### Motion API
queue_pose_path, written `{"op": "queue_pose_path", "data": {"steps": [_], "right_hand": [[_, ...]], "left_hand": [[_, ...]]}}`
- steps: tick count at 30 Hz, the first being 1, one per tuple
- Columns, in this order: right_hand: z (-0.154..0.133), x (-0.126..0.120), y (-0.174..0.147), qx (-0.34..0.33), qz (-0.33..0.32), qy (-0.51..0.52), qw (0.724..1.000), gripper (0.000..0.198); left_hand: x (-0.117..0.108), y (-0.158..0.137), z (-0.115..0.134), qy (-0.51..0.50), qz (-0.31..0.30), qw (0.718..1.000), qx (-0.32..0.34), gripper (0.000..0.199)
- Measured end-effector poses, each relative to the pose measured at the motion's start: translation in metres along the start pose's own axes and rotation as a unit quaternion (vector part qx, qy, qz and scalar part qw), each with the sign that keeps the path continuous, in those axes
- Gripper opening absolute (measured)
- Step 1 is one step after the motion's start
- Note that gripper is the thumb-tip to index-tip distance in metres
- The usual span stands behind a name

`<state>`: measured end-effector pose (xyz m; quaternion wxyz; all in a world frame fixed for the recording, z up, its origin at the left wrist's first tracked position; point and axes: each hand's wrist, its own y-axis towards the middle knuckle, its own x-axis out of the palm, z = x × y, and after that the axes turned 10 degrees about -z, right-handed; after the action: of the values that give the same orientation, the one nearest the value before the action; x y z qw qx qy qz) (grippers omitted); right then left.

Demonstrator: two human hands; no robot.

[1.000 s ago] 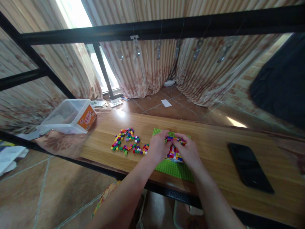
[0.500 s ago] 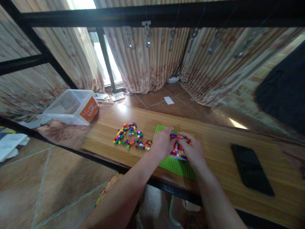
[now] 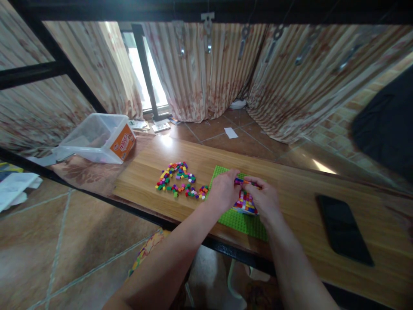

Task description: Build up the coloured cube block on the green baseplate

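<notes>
A block of small multicoloured building bricks [image 3: 245, 203] stands on a green baseplate [image 3: 240, 221]. My left hand [image 3: 225, 189] is at its left side, fingers curled in at the upper edge. From the right, my right hand [image 3: 265, 197] closes its thumb and fingers on the same upper edge, where a row of coloured bricks [image 3: 248, 182] shows between the two hands. Both hands hide much of the build, and the fingertips partly cover each other. Loose bricks [image 3: 180, 188] lie scattered in a rough ring left of the baseplate.
A black phone [image 3: 344, 229] lies on the wooden board [image 3: 297, 206] at the right. Beyond its left end stands a clear plastic box [image 3: 97, 137] with an orange label. A black bar [image 3: 193, 12] crosses above, with metal clips hanging from it.
The view has shifted slightly, so the scene sits a little higher and to the right. Both hands stay at the brick build, with only small finger movement.
</notes>
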<state>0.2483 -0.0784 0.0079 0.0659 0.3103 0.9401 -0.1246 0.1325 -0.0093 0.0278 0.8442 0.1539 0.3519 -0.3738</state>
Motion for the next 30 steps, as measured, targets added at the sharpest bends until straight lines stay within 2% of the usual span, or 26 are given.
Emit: {"op": "queue_pose_path", "data": {"steps": [12,17,20,24,30], "right_hand": [[0.005,-0.001,0.001,-0.004,-0.019,-0.027,0.999,0.043],[0.011,-0.003,0.001,-0.004,-0.024,-0.036,0.999,0.047],[0.012,-0.003,0.0,-0.002,-0.034,-0.016,0.999,0.05],[0.014,-0.003,0.0,-0.007,-0.031,-0.027,0.999,0.051],[0.014,-0.003,0.0,-0.019,-0.024,-0.039,0.999,0.052]], "left_hand": [[-0.004,-0.002,0.002,-0.008,-0.011,1.0,-0.017,0.045],[-0.019,-0.001,-0.004,0.002,-0.008,0.999,-0.04,0.041],[-0.038,-0.003,-0.017,0.059,-0.036,0.995,-0.074,0.032],[-0.06,-0.009,-0.032,0.172,-0.083,0.971,-0.146,0.025],[-0.06,-0.013,-0.031,0.245,-0.102,0.94,-0.213,0.021]]}}
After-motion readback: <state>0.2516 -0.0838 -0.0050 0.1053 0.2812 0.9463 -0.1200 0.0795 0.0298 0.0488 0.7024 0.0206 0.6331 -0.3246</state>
